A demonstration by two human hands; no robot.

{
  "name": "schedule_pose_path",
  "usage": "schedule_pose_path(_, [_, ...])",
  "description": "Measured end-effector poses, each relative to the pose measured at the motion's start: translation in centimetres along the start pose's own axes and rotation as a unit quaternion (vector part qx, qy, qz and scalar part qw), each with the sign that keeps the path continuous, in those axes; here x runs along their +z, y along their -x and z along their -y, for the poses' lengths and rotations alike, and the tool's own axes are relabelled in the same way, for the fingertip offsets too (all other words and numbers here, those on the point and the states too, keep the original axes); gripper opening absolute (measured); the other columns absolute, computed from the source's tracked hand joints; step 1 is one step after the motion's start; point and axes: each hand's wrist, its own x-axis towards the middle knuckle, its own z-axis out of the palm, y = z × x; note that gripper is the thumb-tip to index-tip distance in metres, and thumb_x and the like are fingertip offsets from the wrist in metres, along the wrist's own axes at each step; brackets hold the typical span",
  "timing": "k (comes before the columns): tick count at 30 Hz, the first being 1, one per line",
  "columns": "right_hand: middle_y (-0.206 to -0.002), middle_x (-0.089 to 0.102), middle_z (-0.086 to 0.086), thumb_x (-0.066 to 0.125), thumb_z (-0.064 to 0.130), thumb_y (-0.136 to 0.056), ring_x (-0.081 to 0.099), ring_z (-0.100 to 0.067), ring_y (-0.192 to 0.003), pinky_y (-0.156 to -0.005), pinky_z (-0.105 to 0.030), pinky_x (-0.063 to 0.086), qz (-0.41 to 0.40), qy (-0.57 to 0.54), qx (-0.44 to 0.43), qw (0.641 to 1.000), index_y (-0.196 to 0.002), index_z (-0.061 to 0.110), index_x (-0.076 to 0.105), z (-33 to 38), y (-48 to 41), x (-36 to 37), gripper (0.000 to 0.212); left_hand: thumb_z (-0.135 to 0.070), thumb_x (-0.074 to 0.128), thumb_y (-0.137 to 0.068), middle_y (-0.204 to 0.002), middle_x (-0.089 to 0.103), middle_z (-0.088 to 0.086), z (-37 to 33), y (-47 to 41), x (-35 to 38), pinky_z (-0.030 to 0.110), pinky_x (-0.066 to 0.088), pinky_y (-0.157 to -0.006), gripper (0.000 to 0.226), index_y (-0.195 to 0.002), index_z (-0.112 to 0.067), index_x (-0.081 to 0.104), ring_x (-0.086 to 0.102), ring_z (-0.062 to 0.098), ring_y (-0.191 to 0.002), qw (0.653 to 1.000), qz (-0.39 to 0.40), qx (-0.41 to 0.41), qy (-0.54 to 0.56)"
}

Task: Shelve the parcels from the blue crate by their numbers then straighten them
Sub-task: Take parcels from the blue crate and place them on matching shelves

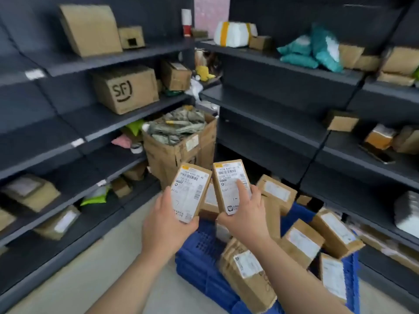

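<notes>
My left hand [166, 225] grips a small brown parcel [189, 191] with a white label facing me. My right hand [246, 211] holds a second, similar labelled parcel [229, 184], the index finger lying across its label. Both parcels are held side by side, upright, above the blue crate [199, 252]. The crate sits on the floor at lower centre-right and holds several more brown labelled parcels [301, 242], some tipped over its rim.
Dark shelving runs along the left [108, 57] and the right [283, 66], holding scattered cardboard boxes, teal bags [317, 51] and an SF-marked box [124, 89]. A torn open carton [179, 141] full of crumpled material stands in the corner. Pale floor lies at lower left.
</notes>
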Motion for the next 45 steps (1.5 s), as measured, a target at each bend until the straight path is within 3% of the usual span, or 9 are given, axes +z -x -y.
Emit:
schedule_pose_path(10, [-0.148, 0.014, -0.006, 0.066, 0.046, -0.067, 0.025, -0.026, -0.131, -0.109, -0.041, 0.03, 0.109, 0.008, -0.179, 0.978, -0.145, 0.032, 0.012, 23.1, 4.2, 11.7, 0.096, -0.06, 0.068, -0.06, -0.12, 0.052, -0.007, 18.2, 2.7, -18.1, 0.033, 0.048, -0.073, 0.084, -0.13, -0.031, 0.032, 0.055, 0.017, -0.101, 0.975, -0.144, -0.167, -0.033])
schedule_pose_path(22, [-0.147, 0.017, -0.002, 0.071, 0.047, -0.067, 0.025, -0.023, -0.13, -0.107, -0.041, 0.036, 0.212, 0.021, -0.342, 0.915, -0.144, 0.033, 0.011, 46.4, 11.8, 27.7, 0.099, -0.062, 0.071, -0.062, -0.124, 0.051, -0.006, 38.4, 8.3, -33.7, 0.03, 0.049, -0.074, 0.09, -0.134, -0.029, 0.028, 0.054, 0.016, -0.105, 0.901, -0.25, -0.344, -0.081])
schedule_pose_path(29, [-0.146, 0.016, -0.004, 0.069, 0.048, -0.07, 0.025, -0.024, -0.13, -0.108, -0.042, 0.034, 0.261, 0.039, -0.391, 0.881, -0.147, 0.031, 0.009, 55.5, 11.5, 36.0, 0.099, -0.061, 0.071, -0.065, -0.128, 0.049, -0.005, 47.8, 6.9, -38.2, 0.03, 0.048, -0.072, 0.09, -0.135, -0.028, 0.026, 0.054, 0.018, -0.109, 0.865, -0.264, -0.419, -0.084])
schedule_pose_path(37, [-0.149, 0.014, -0.006, 0.07, 0.049, -0.071, 0.024, -0.027, -0.132, -0.108, -0.041, 0.034, 0.291, 0.061, -0.428, 0.854, -0.148, 0.03, 0.009, 65.1, 7.5, 45.3, 0.1, -0.063, 0.068, -0.069, -0.139, 0.043, -0.002, 57.9, 0.8, -42.3, 0.038, 0.051, -0.084, 0.096, -0.142, -0.027, 0.016, 0.052, 0.022, -0.119, 0.833, -0.26, -0.481, -0.093])
schedule_pose_path(45, [-0.148, 0.016, -0.007, 0.068, 0.051, -0.067, 0.027, -0.028, -0.128, -0.105, -0.043, 0.035, 0.305, 0.107, -0.436, 0.84, -0.148, 0.028, 0.01, 71.4, 5.5, 53.2, 0.101, -0.06, 0.066, -0.073, -0.14, 0.042, 0.002, 67.7, -4.1, -45.0, 0.042, 0.051, -0.086, 0.096, -0.146, -0.021, 0.017, 0.05, 0.025, -0.12, 0.82, -0.241, -0.512, -0.079])
